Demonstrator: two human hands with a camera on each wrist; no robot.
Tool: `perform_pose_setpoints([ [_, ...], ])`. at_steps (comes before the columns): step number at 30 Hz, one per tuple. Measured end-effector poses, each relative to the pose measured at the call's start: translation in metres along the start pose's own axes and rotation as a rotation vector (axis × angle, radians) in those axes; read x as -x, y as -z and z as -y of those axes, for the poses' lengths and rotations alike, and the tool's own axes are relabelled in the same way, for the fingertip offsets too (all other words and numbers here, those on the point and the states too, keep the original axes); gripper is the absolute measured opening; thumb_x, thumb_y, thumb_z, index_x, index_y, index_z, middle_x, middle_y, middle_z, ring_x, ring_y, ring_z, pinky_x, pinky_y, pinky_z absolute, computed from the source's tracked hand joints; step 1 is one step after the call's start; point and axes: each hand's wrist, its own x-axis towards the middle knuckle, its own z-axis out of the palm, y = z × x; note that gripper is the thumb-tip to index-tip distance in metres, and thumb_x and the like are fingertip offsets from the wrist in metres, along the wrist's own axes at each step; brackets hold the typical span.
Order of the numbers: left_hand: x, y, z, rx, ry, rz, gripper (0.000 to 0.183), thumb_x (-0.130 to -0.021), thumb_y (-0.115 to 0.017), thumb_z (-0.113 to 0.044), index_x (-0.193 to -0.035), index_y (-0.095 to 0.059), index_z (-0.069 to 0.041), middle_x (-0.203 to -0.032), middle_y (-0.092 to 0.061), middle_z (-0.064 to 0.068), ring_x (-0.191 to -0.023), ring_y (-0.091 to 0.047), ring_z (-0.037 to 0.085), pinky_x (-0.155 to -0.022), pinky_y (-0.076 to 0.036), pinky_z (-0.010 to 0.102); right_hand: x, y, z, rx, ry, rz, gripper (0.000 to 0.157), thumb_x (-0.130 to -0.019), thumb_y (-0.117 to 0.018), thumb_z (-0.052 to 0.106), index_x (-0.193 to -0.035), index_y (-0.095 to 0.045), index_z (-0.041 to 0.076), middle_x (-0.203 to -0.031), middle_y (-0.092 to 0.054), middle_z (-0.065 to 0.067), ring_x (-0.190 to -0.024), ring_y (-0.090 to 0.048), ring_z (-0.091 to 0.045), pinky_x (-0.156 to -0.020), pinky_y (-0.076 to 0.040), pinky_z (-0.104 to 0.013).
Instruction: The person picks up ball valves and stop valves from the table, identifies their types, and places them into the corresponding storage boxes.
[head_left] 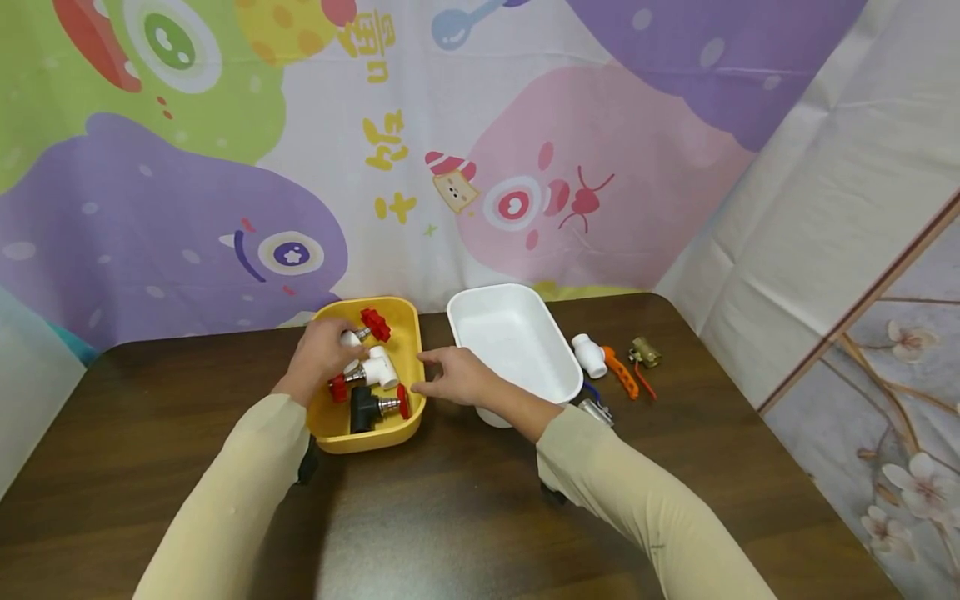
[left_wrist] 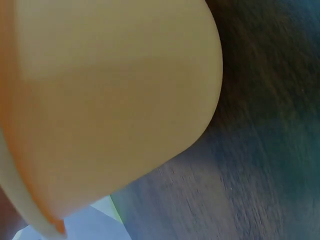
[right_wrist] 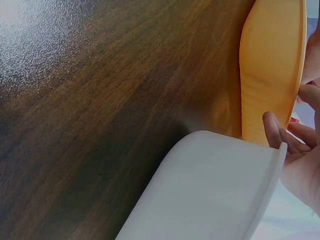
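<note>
Left of the frame's centre, inside the yellow tray, the red-wheeled white valve slants up-right from your nearer left hand, grip unclear; your right hand spreads loosely at the tray's right rim.

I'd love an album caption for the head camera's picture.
Left fingers among red-handled white and black valves in a rounded yellow tub; right fingers at its rim.

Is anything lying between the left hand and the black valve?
Yes: in the head view, a white tee valve lies between the left hand and the black tee valve, inside the yellow tray. Nothing visible covers the black one.
</note>
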Motion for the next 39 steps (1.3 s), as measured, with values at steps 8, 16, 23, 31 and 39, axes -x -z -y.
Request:
perform_pose_setpoints([
  [8, -0.0007, -0.0038, 0.0013, -0.031, -0.001, 0.018, 0.045, -0.087, -0.062, -0.023, -0.124, -0.054, 0.0, -0.12, -0.056, 0.02, -0.104, -0.049, 0.035, -0.103, -0.039, 0.053, 0.0004, -0.0015, -0.0009, -0.009, -0.002, -0.001, 0.061, -0.083, -0.069, 0.035, -0.136, -0.05, 0.011, -0.106, -0.066, -0.003, -0.072, -0.059, -0.008, -0.059, -0.05, -0.018],
  [16, -0.0048, -0.0076, 0.0028, -0.094, -0.015, 0.048, 0.042, -0.086, -0.062, -0.021, -0.121, -0.057, 0.002, -0.114, -0.06, 0.019, -0.097, -0.052, 0.033, -0.099, -0.043, 0.051, 0.0011, -0.0028, -0.0011, 0.002, -0.002, -0.004, 0.06, -0.083, -0.069, 0.035, -0.136, -0.05, 0.012, -0.105, -0.067, -0.003, -0.072, -0.059, -0.007, -0.059, -0.049, -0.018],
  [23, -0.0026, -0.0058, -0.0011, -0.119, -0.002, 0.11, 0.046, -0.087, -0.059, -0.023, -0.125, -0.054, 0.002, -0.117, -0.058, 0.02, -0.096, -0.052, 0.031, -0.097, -0.045, 0.049, 0.0019, -0.0017, -0.0004, 0.005, -0.011, -0.005, 0.06, -0.083, -0.069, 0.035, -0.136, -0.05, 0.013, -0.11, -0.066, -0.003, -0.073, -0.059, -0.007, -0.06, -0.049, -0.018],
  [31, -0.0008, -0.0039, -0.0017, -0.117, -0.049, 0.102, 0.046, -0.087, -0.057, -0.022, -0.123, -0.054, 0.005, -0.114, -0.059, 0.022, -0.095, -0.051, 0.032, -0.093, -0.047, 0.046, 0.0002, -0.0013, -0.0006, 0.002, -0.002, -0.001, 0.061, -0.083, -0.069, 0.035, -0.136, -0.049, 0.011, -0.1, -0.067, -0.002, -0.071, -0.059, -0.007, -0.059, -0.05, -0.018],
  [39, -0.003, -0.006, -0.0005, -0.093, -0.038, 0.107, 0.047, -0.088, -0.055, -0.021, -0.125, -0.052, 0.007, -0.119, -0.057, 0.024, -0.099, -0.051, 0.033, -0.096, -0.046, 0.047, -0.0005, -0.0006, 0.0004, 0.004, -0.007, 0.0, 0.061, -0.083, -0.069, 0.035, -0.136, -0.049, 0.011, -0.102, -0.067, -0.002, -0.072, -0.059, -0.008, -0.059, -0.05, -0.018],
])
